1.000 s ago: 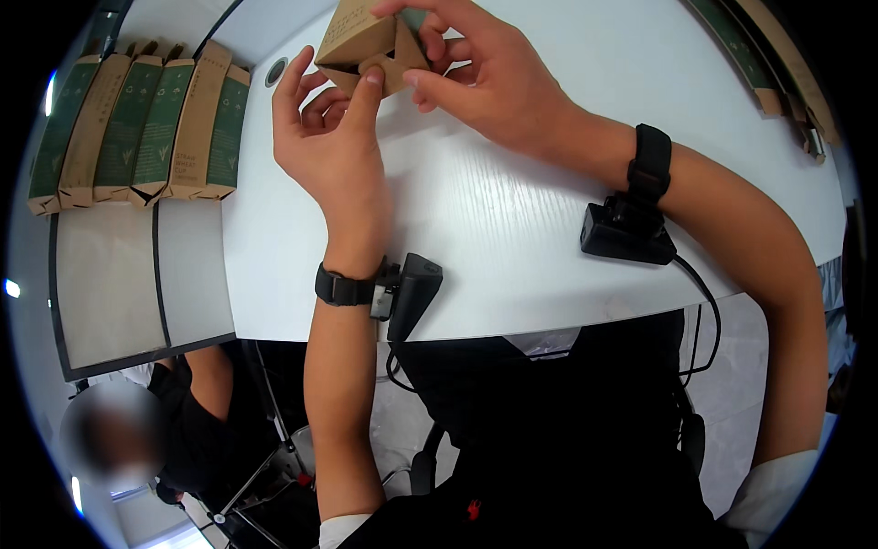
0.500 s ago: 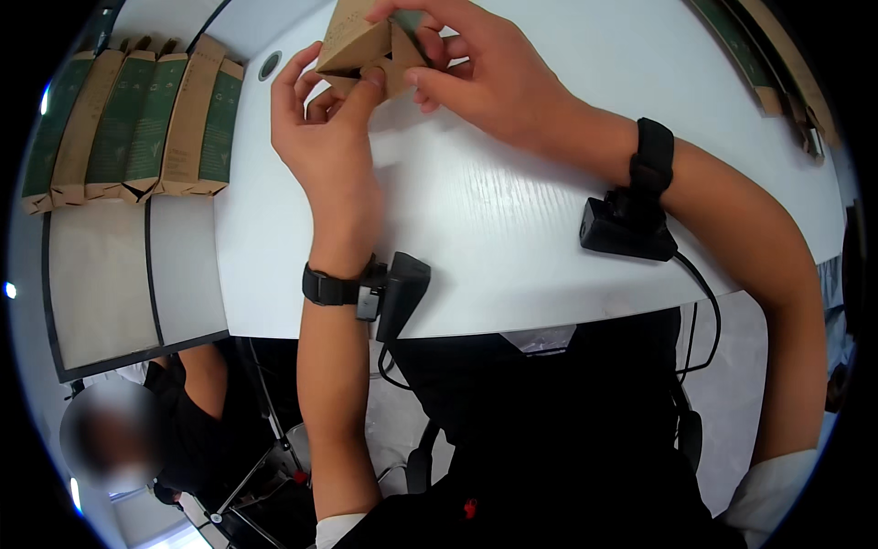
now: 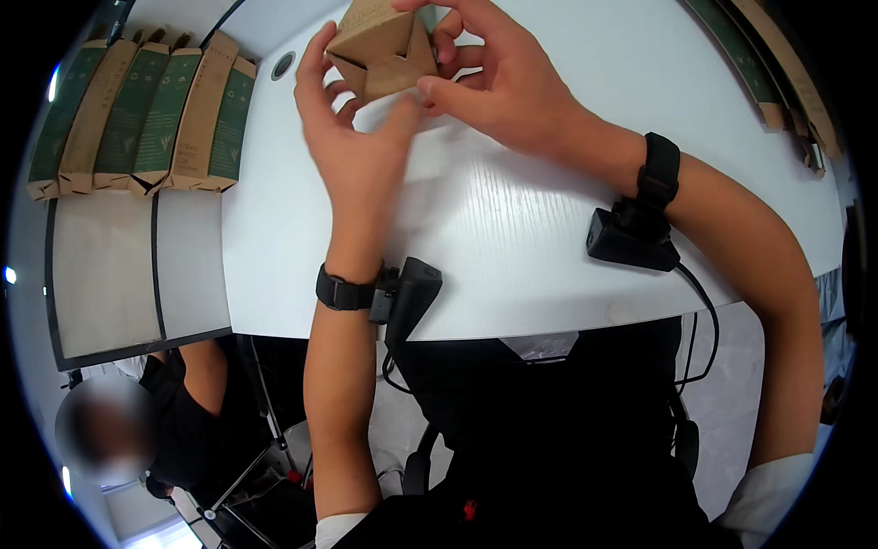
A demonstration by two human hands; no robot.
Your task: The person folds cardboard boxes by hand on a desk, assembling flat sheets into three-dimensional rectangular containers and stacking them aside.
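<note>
While the white counter (image 3: pixel 512 274) spreads beneath the brown box (image 3: pixel 382 50), green-and-brown cartons (image 3: pixel 167 110) line up left of that box; the right hand (image 3: pixel 514 87) is clamped on its right side, the left hand (image 3: pixel 358 160) at its left, thumb and fingers apart.

The far box (image 3: pixel 380 41) was matt cardboard, like the cartons (image 3: pixel 123 128) at far left; the tabletop (image 3: pixel 512 265) had a sheen over fine grain.

Office-like workspace here!
A white desk (image 3: pixel 512 274) with a cable grommet (image 3: pixel 283 66) is seen, flanked by a dark-framed partition (image 3: pixel 105 274); green-and-brown cartons (image 3: pixel 119 128) are lined up, a chair armrest (image 3: pixel 417 468) is glimpsed, and another person (image 3: pixel 197 425) is spotted nearby.
</note>
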